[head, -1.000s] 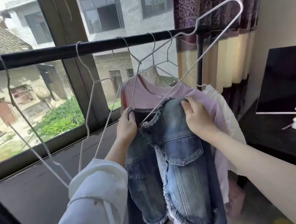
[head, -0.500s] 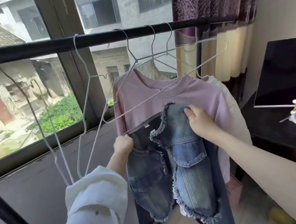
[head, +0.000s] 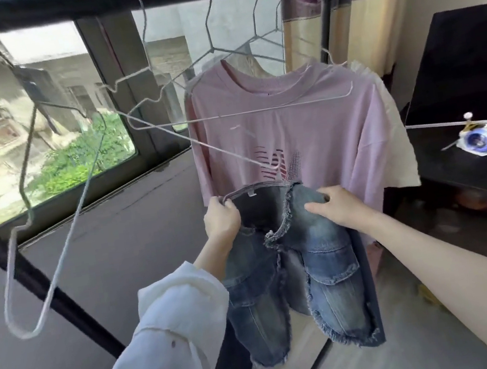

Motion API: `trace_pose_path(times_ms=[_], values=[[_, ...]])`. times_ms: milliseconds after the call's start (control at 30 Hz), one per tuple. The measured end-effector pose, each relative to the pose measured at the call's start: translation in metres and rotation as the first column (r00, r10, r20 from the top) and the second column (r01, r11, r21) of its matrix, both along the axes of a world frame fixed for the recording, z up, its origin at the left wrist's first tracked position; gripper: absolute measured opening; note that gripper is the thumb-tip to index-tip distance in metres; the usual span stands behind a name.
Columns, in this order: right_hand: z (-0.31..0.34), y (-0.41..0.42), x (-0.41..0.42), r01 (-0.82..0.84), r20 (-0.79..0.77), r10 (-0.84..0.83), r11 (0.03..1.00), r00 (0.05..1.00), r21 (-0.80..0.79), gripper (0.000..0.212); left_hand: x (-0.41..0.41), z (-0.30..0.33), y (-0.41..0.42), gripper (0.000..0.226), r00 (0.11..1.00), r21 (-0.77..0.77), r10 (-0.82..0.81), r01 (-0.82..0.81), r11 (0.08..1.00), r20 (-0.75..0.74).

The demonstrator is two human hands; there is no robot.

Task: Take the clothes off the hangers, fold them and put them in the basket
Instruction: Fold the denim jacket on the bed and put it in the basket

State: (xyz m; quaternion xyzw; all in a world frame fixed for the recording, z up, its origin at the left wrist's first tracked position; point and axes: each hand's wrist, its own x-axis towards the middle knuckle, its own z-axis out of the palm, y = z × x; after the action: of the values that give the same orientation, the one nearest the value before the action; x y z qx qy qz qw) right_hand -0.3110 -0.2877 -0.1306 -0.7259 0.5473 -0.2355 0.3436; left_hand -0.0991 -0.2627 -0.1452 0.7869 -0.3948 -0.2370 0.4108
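While off hangers, vest (head: pixel 312 266) between hands

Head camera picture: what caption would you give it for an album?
Both hands, left and right, hold a frayed denim vest, free of its hanger, before a pink T-shirt on the rail.
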Motion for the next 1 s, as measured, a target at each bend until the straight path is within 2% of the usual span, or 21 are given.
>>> trace_pose_path(times_ms=[100, 167, 233, 300, 400, 467, 500, 567, 667, 767, 867, 1000], values=[[-0.009, 0.022, 0.003, 0.019, -0.002, -0.019, 1.000, 1.000, -0.010, 0.018, 0.001, 0.001, 0.017, 0.033, 0.999, -0.018, -0.032, 0.032, 0.999, 0.003], [-0.016, 0.038, 0.006, 0.011, -0.005, -0.011, 0.999, 1.000, -0.032, 0.010, 0.004, 0.000, 0.037, 0.031, 0.999, -0.032, -0.035, 0.035, 0.999, 0.001], [-0.019, 0.054, 0.012, -0.023, -0.036, 0.021, 0.998, 0.999, -0.050, 0.037, 0.007, 0.002, 0.061, 0.028, 1.000, -0.053, -0.031, 0.031, 0.998, 0.001], [-0.018, 0.070, 0.019, -0.064, -0.054, 0.060, 0.995, 0.997, -0.080, 0.047, 0.011, 0.004, 0.084, 0.024, 1.000, -0.062, -0.024, 0.025, 0.998, 0.014], [-0.019, 0.094, 0.031, -0.128, -0.041, 0.124, 0.984, 0.991, -0.126, 0.039, 0.021, 0.005, 0.124, 0.017, 1.000, -0.101, 0.001, 0.001, 0.995, 0.018], [-0.019, 0.111, 0.037, -0.160, -0.007, 0.160, 0.977, 0.987, -0.144, 0.025, 0.023, 0.005, 0.152, 0.018, 0.999, -0.119, 0.022, -0.017, 0.993, 0.039], [-0.021, 0.122, 0.039, -0.185, -0.009, 0.186, 0.971, 0.983, -0.152, 0.014, 0.024, 0.004, 0.171, 0.018, 0.998, -0.131, 0.046, -0.040, 0.991, 0.043], [-0.025, 0.143, 0.043, -0.229, -0.003, 0.233, 0.955, 0.973, -0.191, 0.021, 0.023, 0.002, 0.208, 0.019, 0.993, -0.155, 0.105, -0.095, 0.983, 0.057], [-0.034, 0.180, 0.050, -0.291, 0.029, 0.306, 0.929, 0.952, -0.228, 0.009, 0.024, -0.006, 0.271, 0.019, 0.969, -0.183, 0.238, -0.223, 0.957, 0.065], [-0.041, 0.223, 0.062, -0.347, 0.094, 0.376, 0.908, 0.922, -0.236, 0.006, 0.031, -0.008, 0.339, 0.018, 0.927, -0.190, 0.371, -0.356, 0.915, 0.050], [-0.041, 0.265, 0.088, -0.434, 0.085, 0.466, 0.865, 0.881, -0.251, 0.008, 0.043, -0.004, 0.409, 0.018, 0.863, -0.213, 0.503, -0.483, 0.849, 0.052], [-0.038, 0.341, 0.134, -0.589, 0.101, 0.623, 0.772, 0.776, -0.238, 0.009, 0.060, -0.001, 0.516, 0.017, 0.736, -0.224, 0.673, -0.645, 0.730, 0.075]])
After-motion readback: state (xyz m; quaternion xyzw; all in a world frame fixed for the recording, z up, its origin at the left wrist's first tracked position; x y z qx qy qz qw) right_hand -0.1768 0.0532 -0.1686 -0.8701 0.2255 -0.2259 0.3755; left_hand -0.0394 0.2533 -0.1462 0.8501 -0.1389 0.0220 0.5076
